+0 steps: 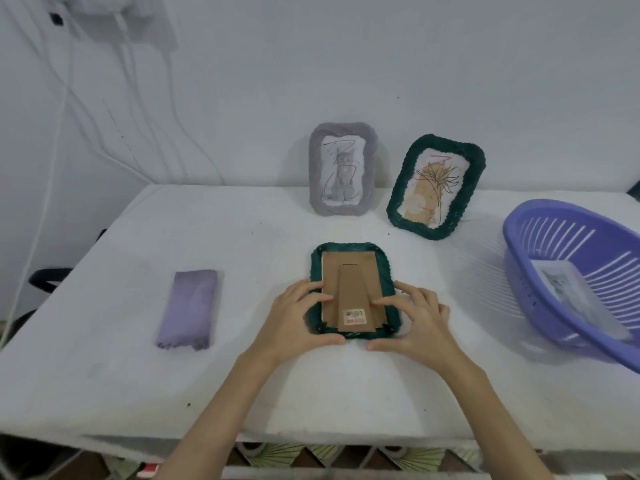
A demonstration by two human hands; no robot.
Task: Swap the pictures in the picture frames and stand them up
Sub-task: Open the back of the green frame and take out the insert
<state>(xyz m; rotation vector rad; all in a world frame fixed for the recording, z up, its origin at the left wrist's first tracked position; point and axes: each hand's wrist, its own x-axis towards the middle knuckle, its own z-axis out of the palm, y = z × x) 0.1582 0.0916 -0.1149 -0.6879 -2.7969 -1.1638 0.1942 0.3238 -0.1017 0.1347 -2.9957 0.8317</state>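
Two bare forearms are seen reaching up from the lower edge of the view, and no sleeve, cuff or glove is worn on either. The left hand point(300, 318) and the right hand point(417, 322) are uncovered, with nothing worn at the wrists or on the fingers point(388, 301) that can be made out. The fingers are slender, and short, unpainted nails are shown at their tips, though finer detail is lost to the softness of the wide-angle picture.
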